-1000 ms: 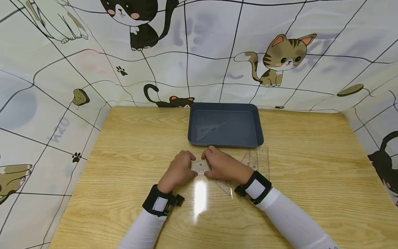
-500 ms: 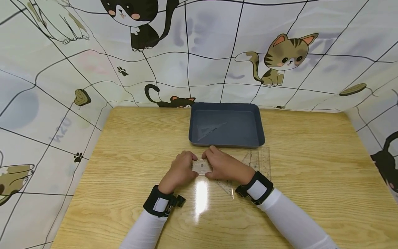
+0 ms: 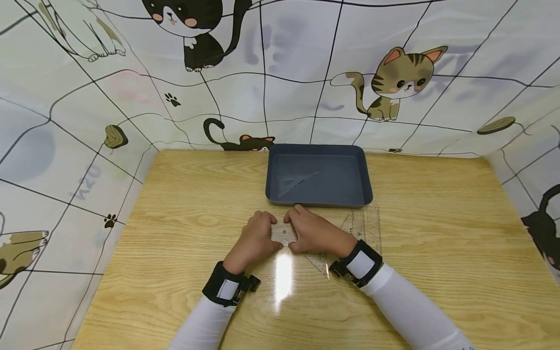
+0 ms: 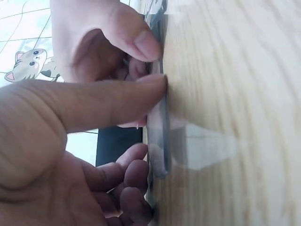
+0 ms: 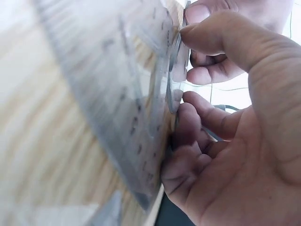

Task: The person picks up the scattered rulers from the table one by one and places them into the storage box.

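A small clear protractor (image 3: 284, 234) lies at the middle of the table, just in front of the tray. My left hand (image 3: 253, 240) grips its left side, thumb on the near edge and fingers at the far edge. On the other side my right hand (image 3: 317, 232) holds it likewise between thumb and fingers. Seen edge-on in the left wrist view, the protractor (image 4: 159, 141) is low over the wood, with my left thumb (image 4: 117, 101) on it. A clear set square (image 3: 318, 262) lies partly hidden under my right hand and fills much of the right wrist view.
A dark blue-grey tray (image 3: 323, 200) stands against the cat-print backdrop (image 3: 297, 97), with another clear set square (image 3: 294, 184) in it. A clear ruler (image 3: 373, 226) lies right of my right hand on the wooden table (image 3: 188, 194).
My left thumb has shifted slightly right along the protractor's near edge. Both hands keep their places around it; tray and other drawing tools have not moved.
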### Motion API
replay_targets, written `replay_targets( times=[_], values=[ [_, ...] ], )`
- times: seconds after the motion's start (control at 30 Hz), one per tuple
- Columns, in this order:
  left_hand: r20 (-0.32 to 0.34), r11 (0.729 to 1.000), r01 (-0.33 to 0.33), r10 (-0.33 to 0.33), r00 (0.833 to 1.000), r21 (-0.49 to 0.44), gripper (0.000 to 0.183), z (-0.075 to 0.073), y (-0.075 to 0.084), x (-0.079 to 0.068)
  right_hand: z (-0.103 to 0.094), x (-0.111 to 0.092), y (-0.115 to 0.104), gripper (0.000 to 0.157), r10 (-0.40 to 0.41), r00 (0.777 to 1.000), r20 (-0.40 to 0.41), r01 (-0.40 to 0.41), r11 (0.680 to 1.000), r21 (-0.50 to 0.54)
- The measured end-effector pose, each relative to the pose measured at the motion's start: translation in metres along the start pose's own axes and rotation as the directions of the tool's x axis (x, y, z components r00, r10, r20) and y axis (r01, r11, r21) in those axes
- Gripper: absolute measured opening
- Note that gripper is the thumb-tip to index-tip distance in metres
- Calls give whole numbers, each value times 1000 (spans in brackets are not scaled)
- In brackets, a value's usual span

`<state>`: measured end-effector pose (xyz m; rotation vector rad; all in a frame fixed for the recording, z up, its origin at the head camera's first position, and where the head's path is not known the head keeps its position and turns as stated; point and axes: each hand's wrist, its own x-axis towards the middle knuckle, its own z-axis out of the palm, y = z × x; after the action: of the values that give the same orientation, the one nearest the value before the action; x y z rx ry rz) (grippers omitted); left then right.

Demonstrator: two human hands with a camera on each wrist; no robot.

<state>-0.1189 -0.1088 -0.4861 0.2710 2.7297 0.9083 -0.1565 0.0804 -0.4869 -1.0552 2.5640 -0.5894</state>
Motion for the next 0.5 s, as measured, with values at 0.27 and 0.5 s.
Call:
replay_targets(
  times=[0.27,0.5],
  values=[
    [-2,1000,-21,21,1000,13,50,1,2,1,0,-1,-1,49,-29,999,-22,29,999,-20],
    [10,999,-38,38,999,-7,47,0,3,1,3,1,-1,52,-1,1000,-27,1,1000,-5]
  ],
)
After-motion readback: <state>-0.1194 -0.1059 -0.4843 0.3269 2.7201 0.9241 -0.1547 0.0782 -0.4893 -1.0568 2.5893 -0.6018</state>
